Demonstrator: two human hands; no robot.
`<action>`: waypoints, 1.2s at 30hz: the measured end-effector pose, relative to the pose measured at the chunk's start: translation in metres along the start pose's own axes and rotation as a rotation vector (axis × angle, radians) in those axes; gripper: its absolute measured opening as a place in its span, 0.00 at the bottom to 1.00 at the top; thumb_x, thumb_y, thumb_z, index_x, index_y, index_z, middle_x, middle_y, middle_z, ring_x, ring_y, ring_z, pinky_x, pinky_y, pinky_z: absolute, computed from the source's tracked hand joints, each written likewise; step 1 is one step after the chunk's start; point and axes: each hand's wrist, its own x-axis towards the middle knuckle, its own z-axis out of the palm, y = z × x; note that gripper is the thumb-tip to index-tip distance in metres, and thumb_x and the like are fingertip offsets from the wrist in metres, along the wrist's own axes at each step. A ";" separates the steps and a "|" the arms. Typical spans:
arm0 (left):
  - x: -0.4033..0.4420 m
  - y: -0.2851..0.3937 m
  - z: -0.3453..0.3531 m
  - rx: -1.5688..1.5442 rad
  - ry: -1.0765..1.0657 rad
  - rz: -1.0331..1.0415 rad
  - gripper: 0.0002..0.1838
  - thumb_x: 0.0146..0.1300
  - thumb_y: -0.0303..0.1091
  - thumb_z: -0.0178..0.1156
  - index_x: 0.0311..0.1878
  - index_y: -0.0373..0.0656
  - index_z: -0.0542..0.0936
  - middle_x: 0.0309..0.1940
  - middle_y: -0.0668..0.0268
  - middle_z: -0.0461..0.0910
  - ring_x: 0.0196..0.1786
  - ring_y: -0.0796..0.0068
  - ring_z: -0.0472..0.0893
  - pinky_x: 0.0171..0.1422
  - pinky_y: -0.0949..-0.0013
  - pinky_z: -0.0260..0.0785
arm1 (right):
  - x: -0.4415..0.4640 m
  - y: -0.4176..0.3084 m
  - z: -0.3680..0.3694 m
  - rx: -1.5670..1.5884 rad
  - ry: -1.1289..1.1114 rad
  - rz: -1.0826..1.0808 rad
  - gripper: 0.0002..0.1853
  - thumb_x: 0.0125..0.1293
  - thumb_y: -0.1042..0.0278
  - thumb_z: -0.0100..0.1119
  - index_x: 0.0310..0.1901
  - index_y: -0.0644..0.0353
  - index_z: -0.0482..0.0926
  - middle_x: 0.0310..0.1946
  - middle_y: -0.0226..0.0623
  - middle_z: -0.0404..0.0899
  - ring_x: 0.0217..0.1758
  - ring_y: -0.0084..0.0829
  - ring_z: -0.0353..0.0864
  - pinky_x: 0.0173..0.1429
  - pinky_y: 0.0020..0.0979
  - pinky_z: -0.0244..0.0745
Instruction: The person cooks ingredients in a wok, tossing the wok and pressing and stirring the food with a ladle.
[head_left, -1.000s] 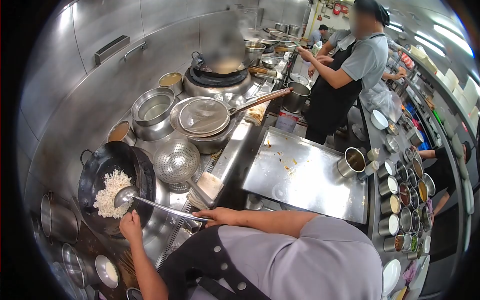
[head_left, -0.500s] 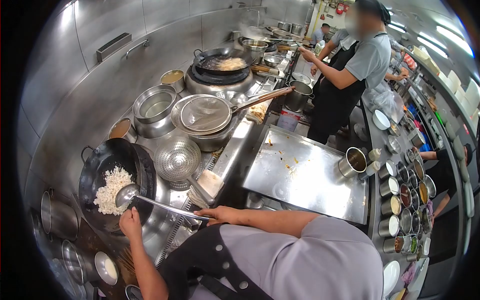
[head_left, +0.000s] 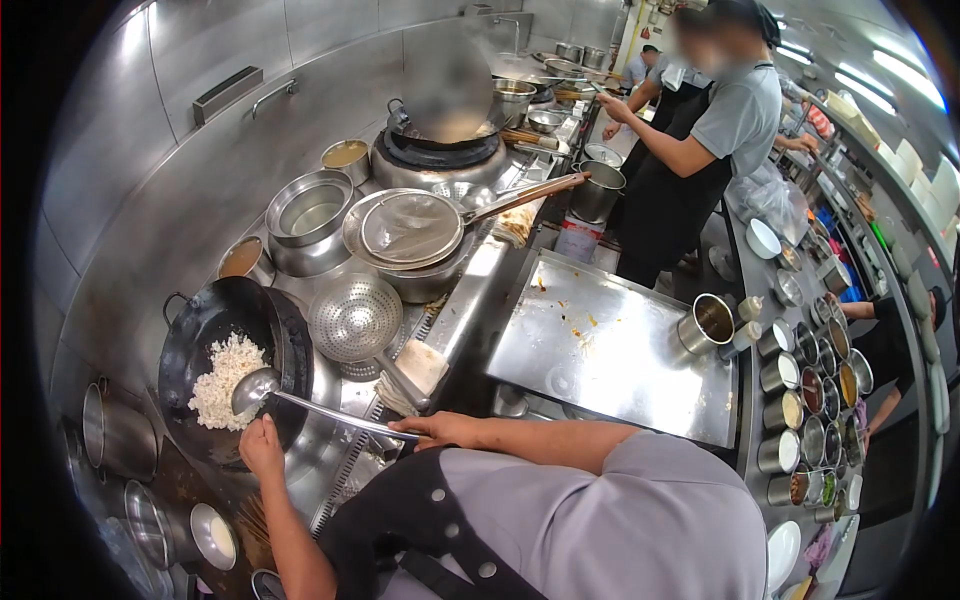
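Note:
White rice (head_left: 228, 382) lies in the dark wok (head_left: 190, 330) on the stove at the left. The bowl of a steel ladle (head_left: 256, 388) rests on the rice's right side. My right hand (head_left: 447, 430) is closed around the end of the ladle's long handle. My left hand (head_left: 262, 447) is closed at the wok's near rim, gripping its edge; the exact part in the fingers is hidden. Just right of the wok lie a perforated strainer (head_left: 355, 318) and a folded cloth (head_left: 420, 368).
A round mesh sieve (head_left: 412, 228) sits on a pot beyond the strainer. Another wok burner (head_left: 440, 165) stands farther back. To the right are a steel worktop (head_left: 620, 350) with food scraps and several ingredient tins (head_left: 778, 412). A co-worker in a black apron (head_left: 690, 170) stands ahead.
My hands, the ladle and the rice hold nearly the same position. Behind the co-worker in front, another person has come further into view.

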 end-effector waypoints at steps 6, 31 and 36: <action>0.000 0.001 -0.004 -0.030 -0.032 -0.014 0.23 0.76 0.41 0.57 0.24 0.36 0.73 0.24 0.48 0.74 0.30 0.42 0.75 0.37 0.44 0.63 | 0.000 0.002 -0.002 -0.012 0.016 -0.060 0.35 0.77 0.59 0.60 0.82 0.33 0.58 0.36 0.48 0.80 0.38 0.38 0.79 0.51 0.38 0.74; 0.003 0.000 -0.006 -0.039 -0.061 -0.030 0.23 0.72 0.40 0.60 0.23 0.36 0.71 0.24 0.47 0.73 0.31 0.41 0.75 0.38 0.44 0.63 | -0.005 -0.018 -0.002 -0.082 -0.017 0.016 0.35 0.77 0.61 0.58 0.81 0.36 0.58 0.38 0.47 0.81 0.43 0.38 0.82 0.53 0.39 0.74; 0.003 -0.004 -0.004 -0.062 -0.057 -0.009 0.22 0.72 0.39 0.60 0.25 0.32 0.72 0.23 0.45 0.74 0.26 0.42 0.74 0.34 0.48 0.63 | -0.005 -0.031 -0.025 -0.057 -0.049 -0.128 0.35 0.75 0.62 0.60 0.81 0.40 0.59 0.37 0.47 0.80 0.45 0.39 0.83 0.54 0.40 0.75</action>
